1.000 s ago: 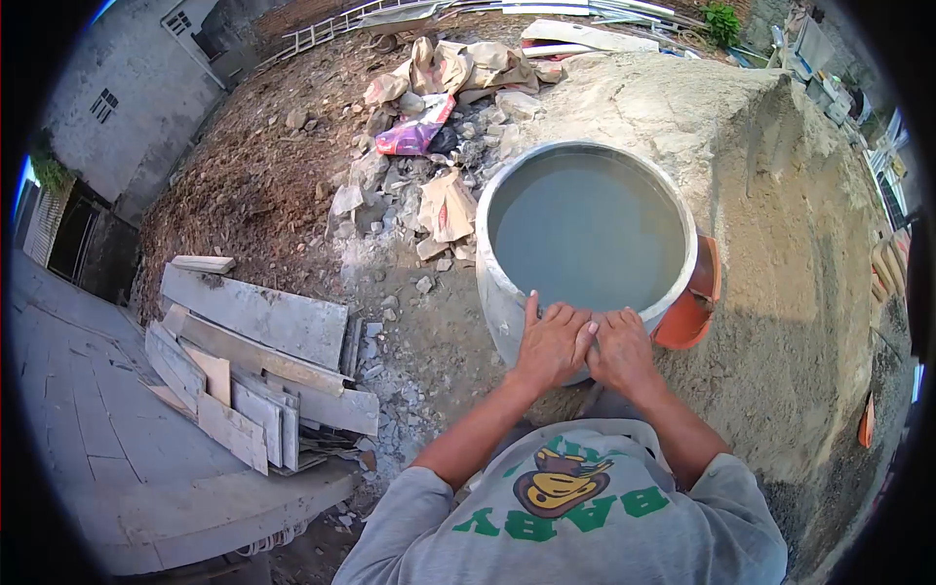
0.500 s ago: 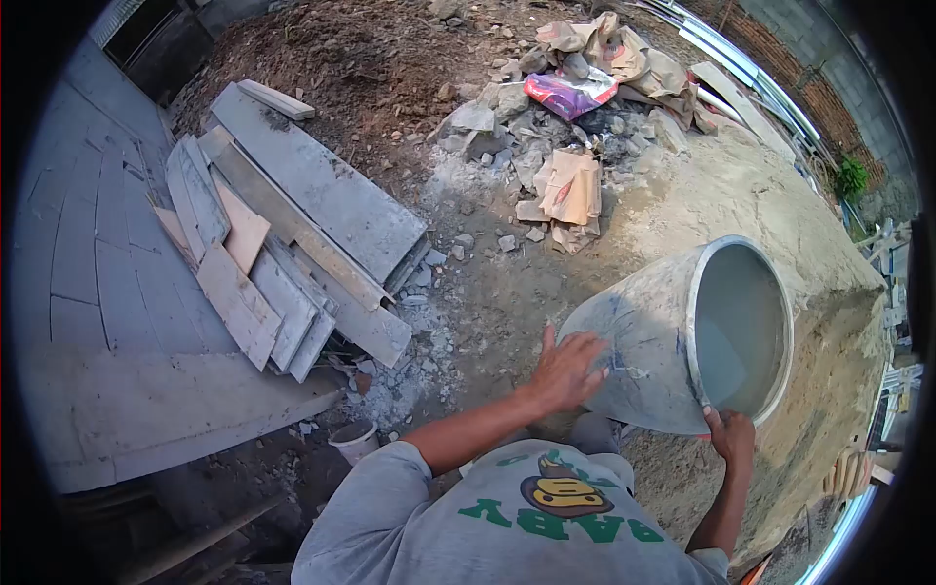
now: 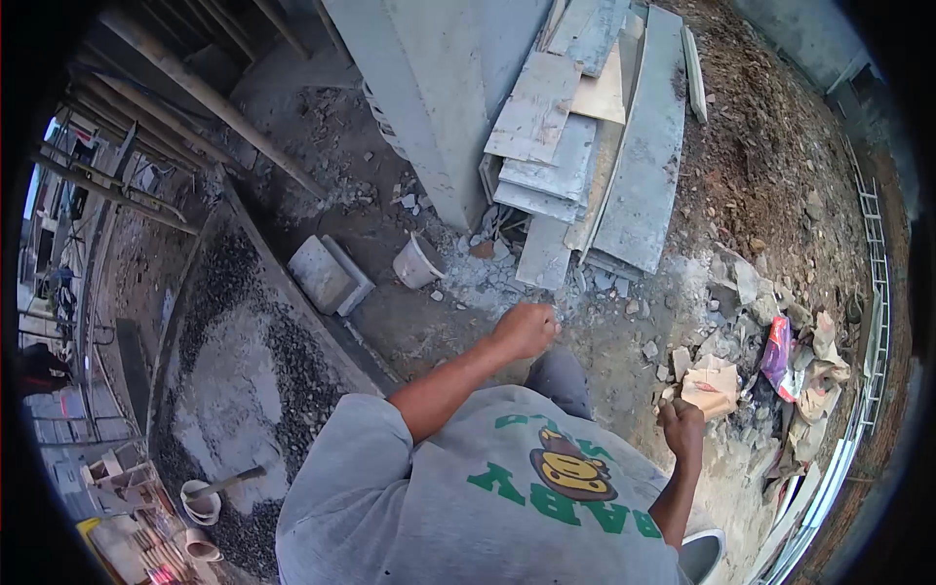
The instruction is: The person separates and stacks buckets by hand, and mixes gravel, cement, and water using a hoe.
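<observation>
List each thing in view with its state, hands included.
Left hand: closed, nothing visible in it
Right hand: fingers curled
Boards: stacked unevenly
White bucket near boards: uncovered
Purple bag: crumpled
Brown paper: creased
Large barrel: uncovered, mostly out of view

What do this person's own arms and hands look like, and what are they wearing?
The left hand and right hand are bare, without gloves, and the forearms are uncovered. Loose, short grey sleeves cover the upper arms. The grey shirt has green lettering and a yellow-and-brown cartoon print.
</observation>
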Demonstrator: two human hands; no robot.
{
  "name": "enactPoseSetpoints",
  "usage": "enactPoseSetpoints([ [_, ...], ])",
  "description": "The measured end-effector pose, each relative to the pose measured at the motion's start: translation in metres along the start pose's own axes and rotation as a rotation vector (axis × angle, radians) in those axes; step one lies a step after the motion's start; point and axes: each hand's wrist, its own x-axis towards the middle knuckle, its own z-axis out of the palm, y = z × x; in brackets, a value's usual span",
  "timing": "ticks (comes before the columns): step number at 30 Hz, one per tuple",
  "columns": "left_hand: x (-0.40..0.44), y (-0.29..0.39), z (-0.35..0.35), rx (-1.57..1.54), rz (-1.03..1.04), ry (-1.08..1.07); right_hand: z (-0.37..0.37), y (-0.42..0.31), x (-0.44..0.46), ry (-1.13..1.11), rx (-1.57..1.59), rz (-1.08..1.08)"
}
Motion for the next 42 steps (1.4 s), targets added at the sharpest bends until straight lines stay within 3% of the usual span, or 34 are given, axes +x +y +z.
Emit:
enactPoseSetpoints([
  [2,-0.038,-0.058,-0.005,-0.238,-0.204,0.116,0.015,-0.04,0.055,-0.122,-0.021,-0.163],
  [4,-0.079,-0.113,-0.01,-0.164,-0.331,0.386,0.026,-0.082,0.094,-0.227,-0.069,-0.244],
  [5,-0.099,-0.152,-0.003,-0.215,-0.506,0.434,0.035,-0.094,0.111,-0.211,-0.126,-0.354],
  [7,-0.13,-0.163,-0.027,-0.418,-0.752,0.602,0.061,-0.119,0.153,-0.148,-0.214,-0.586],
  [9,-0.147,-0.212,-0.023,-0.769,-0.795,0.8,0.086,-0.154,0.188,-0.242,-0.098,-0.544],
  [11,-0.145,-0.229,-0.033,-0.715,-0.813,0.839,0.119,-0.188,0.223,-0.365,-0.067,-0.536],
  [14,-0.117,-0.251,-0.054,-0.603,-0.82,0.935,0.211,-0.223,0.292,-0.357,-0.364,-0.811],
  [17,-0.105,-0.222,-0.057,-0.649,-0.823,0.945,0.274,-0.288,0.302,-0.578,-0.218,-0.863],
  [19,-0.091,-0.24,-0.061,-0.684,-0.813,0.986,0.306,-0.34,0.297,-0.756,-0.185,-0.895],
  [23,-0.081,-0.276,-0.03,-0.904,-0.914,1.022,0.389,-0.382,0.299,-0.988,-0.417,-0.904],
  [26,-0.08,-0.294,-0.013,-0.993,-0.938,0.964,0.485,-0.372,0.338,-1.087,-0.497,-0.69],
  [30,-0.103,-0.348,-0.008,-0.885,-1.005,0.846,0.619,-0.33,0.379,-0.818,-0.459,-0.273],
  [32,-0.12,-0.387,-0.023,-0.835,-1.1,0.853,0.701,-0.3,0.408,-0.68,-0.367,-0.178],
  [34,-0.137,-0.424,-0.045,-0.858,-1.232,0.901,0.757,-0.295,0.418,-0.487,-0.372,-0.249],
  [36,-0.156,-0.457,-0.06,-0.87,-1.319,0.958,0.801,-0.302,0.429,-0.464,-0.35,-0.154],
  [38,-0.172,-0.474,-0.069,-0.889,-1.35,1.018,0.838,-0.314,0.442,-0.74,-0.345,-0.03],
  [39,-0.178,-0.478,-0.072,-0.907,-1.373,1.065,0.836,-0.344,0.423,-0.74,-0.419,-0.093],
  [41,-0.184,-0.482,-0.076,-0.947,-1.377,1.139,0.844,-0.378,0.382,-0.66,-0.408,-0.426],
  [42,-0.182,-0.483,-0.078,-0.969,-1.36,1.173,0.814,-0.424,0.334,-0.675,-0.455,-0.503],
])
